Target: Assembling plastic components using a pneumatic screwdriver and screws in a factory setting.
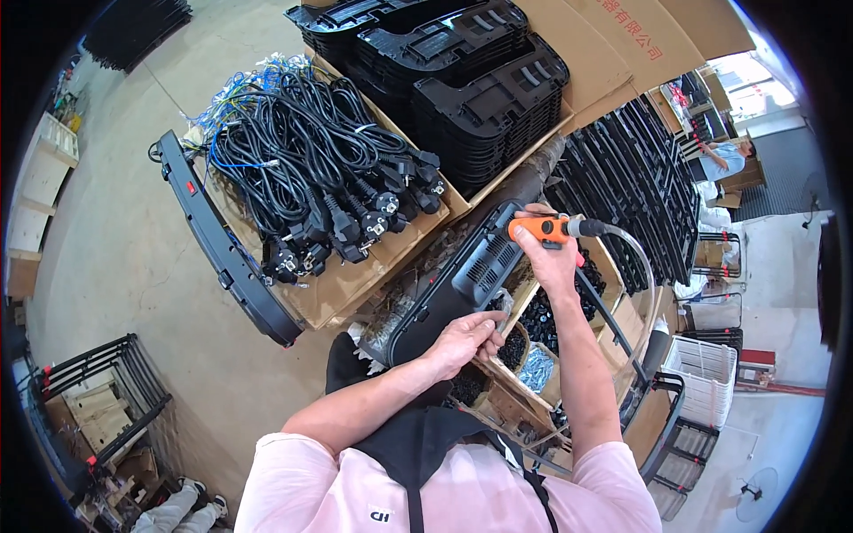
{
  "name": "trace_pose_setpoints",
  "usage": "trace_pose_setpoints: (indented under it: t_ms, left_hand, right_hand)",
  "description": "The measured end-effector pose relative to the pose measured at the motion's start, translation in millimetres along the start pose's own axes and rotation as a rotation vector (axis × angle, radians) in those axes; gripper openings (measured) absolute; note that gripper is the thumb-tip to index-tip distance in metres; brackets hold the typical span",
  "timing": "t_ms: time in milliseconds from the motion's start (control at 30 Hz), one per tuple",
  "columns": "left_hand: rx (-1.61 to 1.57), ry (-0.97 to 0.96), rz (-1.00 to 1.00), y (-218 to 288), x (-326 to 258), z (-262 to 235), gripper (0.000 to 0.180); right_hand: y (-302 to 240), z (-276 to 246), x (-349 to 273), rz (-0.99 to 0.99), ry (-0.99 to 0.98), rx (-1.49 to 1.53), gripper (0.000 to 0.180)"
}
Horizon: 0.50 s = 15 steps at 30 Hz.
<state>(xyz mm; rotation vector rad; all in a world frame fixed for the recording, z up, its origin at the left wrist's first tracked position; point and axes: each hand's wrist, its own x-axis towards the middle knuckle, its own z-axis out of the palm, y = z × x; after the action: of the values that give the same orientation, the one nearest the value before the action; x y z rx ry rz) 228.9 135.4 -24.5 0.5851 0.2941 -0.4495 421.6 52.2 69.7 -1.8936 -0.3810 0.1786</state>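
My right hand (553,259) is wrapped round an orange air screwdriver (551,231) with a hose running from its back end. The driver is over the upper end of a long black plastic housing (485,271) with vent slots; its tip is hidden. My left hand (464,343) is closed, thumb against fingers, above the near part of that housing and beside the parts bins. Whatever it pinches, if anything, is too small to make out. A wooden bin box (524,391) holds black small parts (544,318) and silvery screws (536,368).
Bundled black power cables (293,151) with plugs fill a carton to the left, where another long black housing (222,244) leans. Stacked black panels (493,107) stand at the back. Black frames (622,186) are piled to the right. A person (724,160) is farther off.
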Motion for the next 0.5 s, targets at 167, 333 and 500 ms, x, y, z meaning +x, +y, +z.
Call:
trace_pose_setpoints:
  t_ms: [167, 333, 500]
  left_hand:
    - [0.028, 0.12, 0.021, -5, -6, -7, 0.026]
    - [0.003, 0.171, -0.003, -8, -18, -13, 0.024]
    - [-0.18, 0.249, -0.019, -10, -25, -20, 0.028]
  right_hand:
    - [7, 6, 5, -0.054, -0.025, -0.038, 0.029]
    - [11, 5, 9, -0.007, -0.008, 0.003, 0.036]
    - [-18, -2, -21, 0.01, 0.086, 0.077, 0.048]
